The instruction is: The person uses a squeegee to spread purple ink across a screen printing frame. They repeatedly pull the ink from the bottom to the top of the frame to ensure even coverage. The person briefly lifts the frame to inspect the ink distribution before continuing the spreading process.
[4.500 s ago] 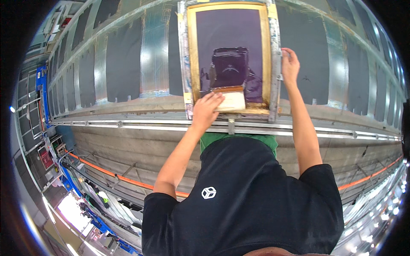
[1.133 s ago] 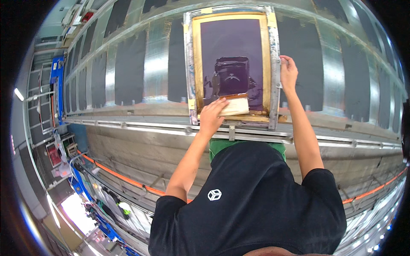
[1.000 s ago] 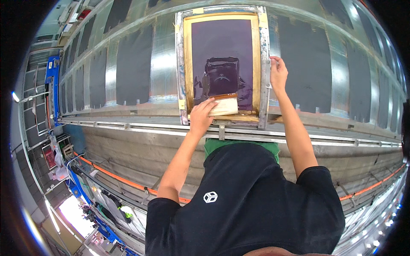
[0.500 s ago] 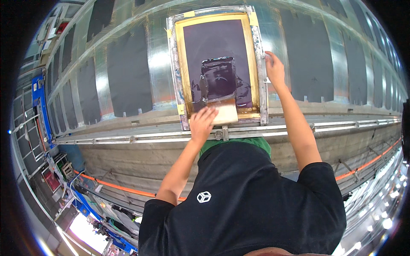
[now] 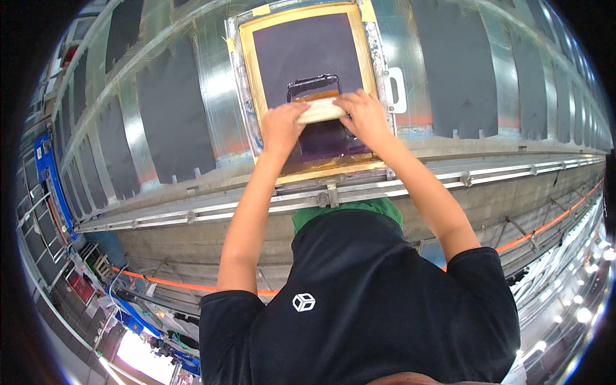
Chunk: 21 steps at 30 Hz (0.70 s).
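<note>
Both my hands grip a squeegee with a pale handle (image 5: 321,111) and an orange-brown blade. My left hand (image 5: 282,131) is closed round its left end, and my right hand (image 5: 367,120) round its right end. The squeegee stands across the dark purple mesh of a screen printing frame (image 5: 301,51), in the nearer half. Dark, glossy ink (image 5: 314,81) lies in a ridge just beyond the blade, and more coats the mesh on the near side. Yellow tape (image 5: 300,15) borders the mesh inside the metal frame. The blade's lower edge is partly hidden by the handle and fingers.
A white handle (image 5: 396,90) sticks out from the frame's right side. Dark fabric panels (image 5: 170,109) lie in rows on the long shiny table (image 5: 224,96). A metal rail (image 5: 256,208) runs along the near edge, close to the green cloth at my waist (image 5: 353,210).
My right hand has left the frame's right side and taken hold of the squeegee. My left hand and the squeegee have moved away from me, from the near end of the mesh.
</note>
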Each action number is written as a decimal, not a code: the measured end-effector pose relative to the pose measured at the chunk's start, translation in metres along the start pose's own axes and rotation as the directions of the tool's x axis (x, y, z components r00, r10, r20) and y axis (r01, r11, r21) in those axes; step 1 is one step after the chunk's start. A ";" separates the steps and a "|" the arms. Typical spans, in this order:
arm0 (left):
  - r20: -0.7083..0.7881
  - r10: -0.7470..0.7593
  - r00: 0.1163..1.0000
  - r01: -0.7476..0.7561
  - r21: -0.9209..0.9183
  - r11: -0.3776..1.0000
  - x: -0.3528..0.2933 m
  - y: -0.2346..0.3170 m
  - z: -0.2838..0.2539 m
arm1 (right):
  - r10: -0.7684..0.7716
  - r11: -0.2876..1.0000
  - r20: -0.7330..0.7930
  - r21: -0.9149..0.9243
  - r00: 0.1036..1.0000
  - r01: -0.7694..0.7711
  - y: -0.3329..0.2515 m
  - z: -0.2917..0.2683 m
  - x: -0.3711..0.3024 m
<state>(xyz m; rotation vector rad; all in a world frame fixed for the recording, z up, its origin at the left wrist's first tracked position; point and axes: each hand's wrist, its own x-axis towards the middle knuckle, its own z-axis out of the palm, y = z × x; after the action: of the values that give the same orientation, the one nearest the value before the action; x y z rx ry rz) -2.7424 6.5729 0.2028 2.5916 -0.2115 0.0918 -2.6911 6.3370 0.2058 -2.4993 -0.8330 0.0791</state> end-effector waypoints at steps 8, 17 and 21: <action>0.033 -0.013 0.999 0.014 -0.033 0.999 -0.010 0.003 -0.011 | -0.033 0.999 -0.057 0.026 0.998 0.034 -0.012 -0.013 -0.011; 0.089 -0.061 0.994 0.061 0.000 0.998 0.005 0.000 -0.002 | 0.042 0.999 0.002 0.031 0.999 -0.042 -0.002 0.000 -0.009; 0.097 -0.003 0.995 0.002 0.016 1.000 -0.050 0.009 0.010 | 0.063 0.995 0.029 0.072 0.998 -0.065 -0.026 -0.004 -0.056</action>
<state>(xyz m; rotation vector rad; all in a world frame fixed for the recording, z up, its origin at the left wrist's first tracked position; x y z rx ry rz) -2.7928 6.5668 0.1934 2.6146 -0.2436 -0.0341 -2.7498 6.3210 0.2167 -2.4616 -0.7466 0.1618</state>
